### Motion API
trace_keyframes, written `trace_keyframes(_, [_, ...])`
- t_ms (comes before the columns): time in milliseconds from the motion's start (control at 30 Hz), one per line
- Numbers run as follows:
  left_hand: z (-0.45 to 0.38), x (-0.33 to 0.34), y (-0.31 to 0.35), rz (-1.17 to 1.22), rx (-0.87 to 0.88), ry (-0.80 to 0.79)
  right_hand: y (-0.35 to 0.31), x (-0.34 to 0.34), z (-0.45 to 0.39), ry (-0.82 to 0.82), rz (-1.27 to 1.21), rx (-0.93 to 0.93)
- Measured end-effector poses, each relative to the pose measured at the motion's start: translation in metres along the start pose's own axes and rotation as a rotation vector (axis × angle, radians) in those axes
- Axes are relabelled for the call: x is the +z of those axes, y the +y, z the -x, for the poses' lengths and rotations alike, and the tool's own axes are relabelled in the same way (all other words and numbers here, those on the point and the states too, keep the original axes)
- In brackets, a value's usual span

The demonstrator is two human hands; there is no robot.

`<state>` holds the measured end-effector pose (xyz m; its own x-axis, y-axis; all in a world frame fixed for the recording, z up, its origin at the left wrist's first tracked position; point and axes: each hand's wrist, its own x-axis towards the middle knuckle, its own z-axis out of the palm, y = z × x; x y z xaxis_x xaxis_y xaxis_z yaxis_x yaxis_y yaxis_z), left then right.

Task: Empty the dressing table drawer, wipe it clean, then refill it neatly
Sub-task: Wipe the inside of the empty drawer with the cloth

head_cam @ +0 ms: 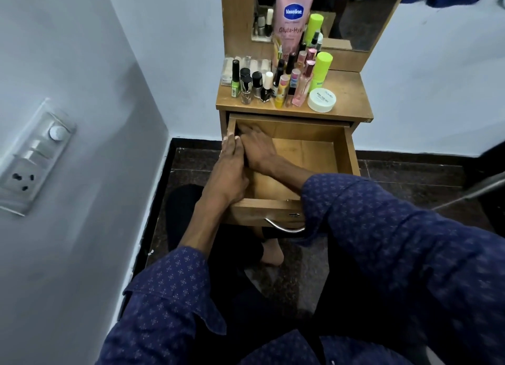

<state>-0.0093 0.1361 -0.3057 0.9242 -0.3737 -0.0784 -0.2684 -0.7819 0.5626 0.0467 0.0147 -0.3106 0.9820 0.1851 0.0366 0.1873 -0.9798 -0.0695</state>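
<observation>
Below the dressing table's top, the drawer (338,146) stands pulled out, its wooden floor bare. Left hand (228,170) rests on the drawer's left wall, fingers curled over its rim. Right hand (257,149) lies flat, fingers straight, reaching into the back left corner. Bottles (273,83) crowd the tabletop's left half.

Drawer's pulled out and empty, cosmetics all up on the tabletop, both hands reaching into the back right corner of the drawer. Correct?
Not quite: the corner is wrong. In the head view the left hand and right hand are at the back left corner of the drawer, not the back right. The rest holds: the drawer is pulled out with bare wood showing, and the cosmetics stand on the tabletop.
</observation>
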Motion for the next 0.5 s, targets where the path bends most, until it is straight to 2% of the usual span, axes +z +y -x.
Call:
trace_keyframes(133, [0.001,-0.002,0.001,-0.02,0.021,-0.026,0.023,0.011,0.02,0.054,0.186,-0.078])
trace_keyframes(200, [0.001,-0.001,-0.001,-0.033,0.031,-0.041,0.028,0.013,0.028,0.025,0.28,-0.101])
trace_keyframes(300, [-0.002,-0.003,-0.001,-0.065,0.021,-0.044,0.054,-0.001,0.041,-0.078,0.425,-0.018])
trace_keyframes(400, [-0.004,-0.004,0.0,-0.069,0.024,-0.045,0.102,-0.014,0.056,-0.265,0.612,0.146])
trace_keyframes(500, [-0.001,-0.002,0.0,-0.07,0.032,-0.031,0.131,-0.015,0.061,-0.279,0.686,0.216])
